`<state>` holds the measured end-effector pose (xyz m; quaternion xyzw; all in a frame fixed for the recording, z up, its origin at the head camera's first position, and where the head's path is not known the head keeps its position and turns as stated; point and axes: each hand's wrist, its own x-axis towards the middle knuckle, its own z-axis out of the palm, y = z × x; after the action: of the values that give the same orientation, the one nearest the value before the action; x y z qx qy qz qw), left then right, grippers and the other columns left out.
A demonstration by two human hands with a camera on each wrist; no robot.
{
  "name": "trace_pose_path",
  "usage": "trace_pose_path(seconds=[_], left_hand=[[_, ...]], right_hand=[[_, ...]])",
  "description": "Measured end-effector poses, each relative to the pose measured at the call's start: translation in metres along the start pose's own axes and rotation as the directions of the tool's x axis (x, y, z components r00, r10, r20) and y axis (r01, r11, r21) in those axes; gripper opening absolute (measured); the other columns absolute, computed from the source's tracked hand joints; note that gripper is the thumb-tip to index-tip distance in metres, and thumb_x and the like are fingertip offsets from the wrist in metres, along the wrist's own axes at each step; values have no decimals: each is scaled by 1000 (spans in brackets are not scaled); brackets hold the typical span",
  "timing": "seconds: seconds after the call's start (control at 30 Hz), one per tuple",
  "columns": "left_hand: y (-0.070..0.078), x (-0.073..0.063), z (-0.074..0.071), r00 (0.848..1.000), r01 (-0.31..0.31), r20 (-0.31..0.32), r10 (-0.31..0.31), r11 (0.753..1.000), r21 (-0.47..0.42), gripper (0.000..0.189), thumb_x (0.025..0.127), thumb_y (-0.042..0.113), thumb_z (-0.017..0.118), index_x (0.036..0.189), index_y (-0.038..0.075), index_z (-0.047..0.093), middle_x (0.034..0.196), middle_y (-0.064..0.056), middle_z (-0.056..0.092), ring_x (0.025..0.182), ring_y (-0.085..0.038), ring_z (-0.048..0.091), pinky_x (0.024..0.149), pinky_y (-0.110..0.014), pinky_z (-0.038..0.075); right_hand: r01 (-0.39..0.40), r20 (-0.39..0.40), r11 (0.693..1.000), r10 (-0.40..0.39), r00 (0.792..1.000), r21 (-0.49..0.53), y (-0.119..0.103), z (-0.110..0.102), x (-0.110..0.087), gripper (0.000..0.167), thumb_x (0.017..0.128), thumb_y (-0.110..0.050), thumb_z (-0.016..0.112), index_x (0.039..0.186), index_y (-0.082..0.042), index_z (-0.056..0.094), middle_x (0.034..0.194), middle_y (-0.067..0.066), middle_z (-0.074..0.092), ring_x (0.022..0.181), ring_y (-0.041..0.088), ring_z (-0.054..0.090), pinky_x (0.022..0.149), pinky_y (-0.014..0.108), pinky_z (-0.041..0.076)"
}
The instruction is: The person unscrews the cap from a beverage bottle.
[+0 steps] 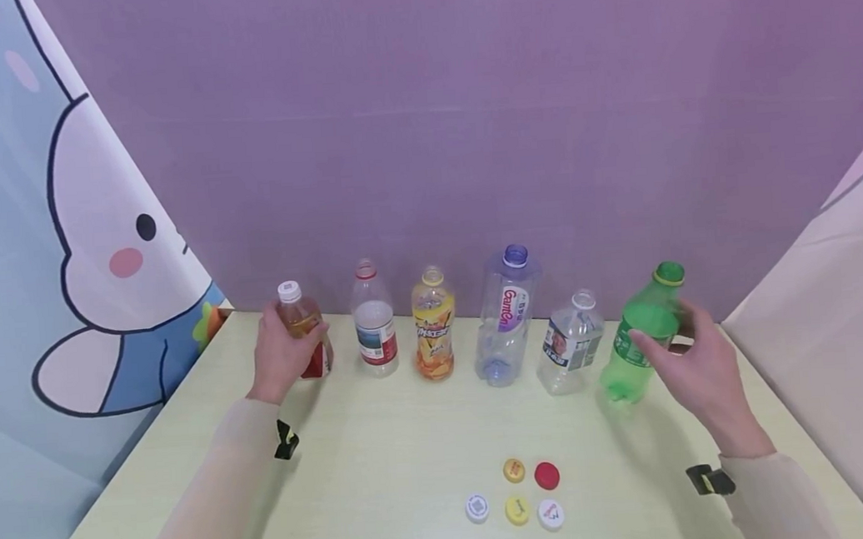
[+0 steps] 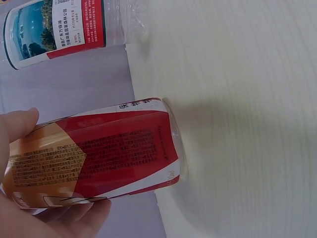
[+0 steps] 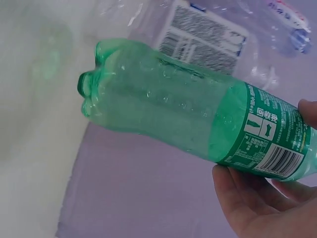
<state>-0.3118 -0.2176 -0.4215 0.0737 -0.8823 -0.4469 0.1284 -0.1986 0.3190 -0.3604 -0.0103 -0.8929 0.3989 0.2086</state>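
At the left end of a row of bottles, my left hand grips a capped drink bottle with a red and tan label; its white cap shows above the fingers. On the far right, my right hand holds a green plastic bottle round its label, thumb on one side and fingers on the other. This bottle leans to the right at the top. Whether its base touches the table cannot be told. Beside it stands a small clear bottle with an open neck.
Between the hands stand a clear bottle with a red neck ring, a yellow-labelled bottle and a tall bluish bottle. Several loose caps, among them a red cap, lie on the table. A purple cloth hangs behind.
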Motion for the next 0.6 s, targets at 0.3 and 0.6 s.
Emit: trace_pose_path(seconds=[0.3,0.6], left_hand=[[0,0,-2,999,-14,32,15,1000,-14,93,96,31,72,159,5,9,156,-27,30,141,-48,38,107,-67,36],[1,-1,-5,998,-16,62,18,1000,-18,92,95,29,73,158,5,9,157,-27,30,141,-48,37,107,-67,36]], right_hand=[[-61,16,998,62,998,-10,19,7,11,86,97,-40,67,156,5,23,134,32,49,119,43,51,76,10,43],[-134,6,991,134,991,-9,40,12,19,89,97,-46,65,158,1,21,137,33,50,123,44,52,79,20,45]])
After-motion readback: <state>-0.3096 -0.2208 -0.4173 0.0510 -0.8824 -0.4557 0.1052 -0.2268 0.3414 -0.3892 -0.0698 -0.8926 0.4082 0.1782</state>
